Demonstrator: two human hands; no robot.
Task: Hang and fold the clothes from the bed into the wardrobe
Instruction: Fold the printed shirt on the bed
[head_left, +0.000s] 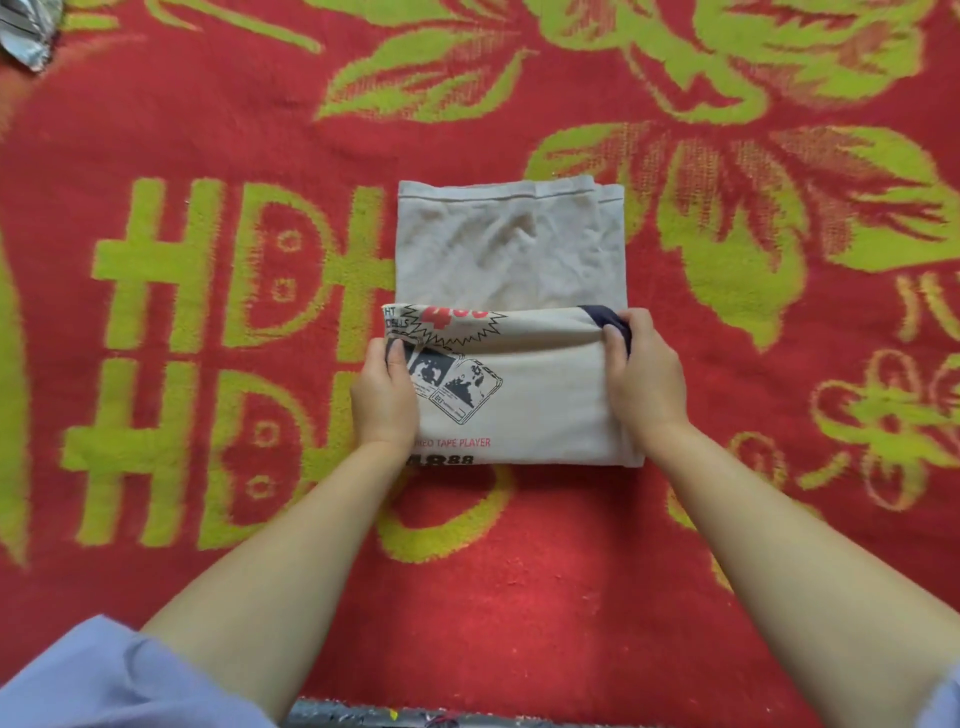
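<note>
beige T-shirt (511, 249) print reads "TAPE PLAYER" | left hand (385, 397) and right hand (644, 376) fingers pinching its folded edge | red blanket (519, 571) shows "HD"

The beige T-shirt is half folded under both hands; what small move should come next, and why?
Probably carry the near fold forward onto the plain far half. Both the left hand and the right hand pinch the raised printed edge of the beige T-shirt, and the far half lies flat and uncovered on the red blanket.
</note>
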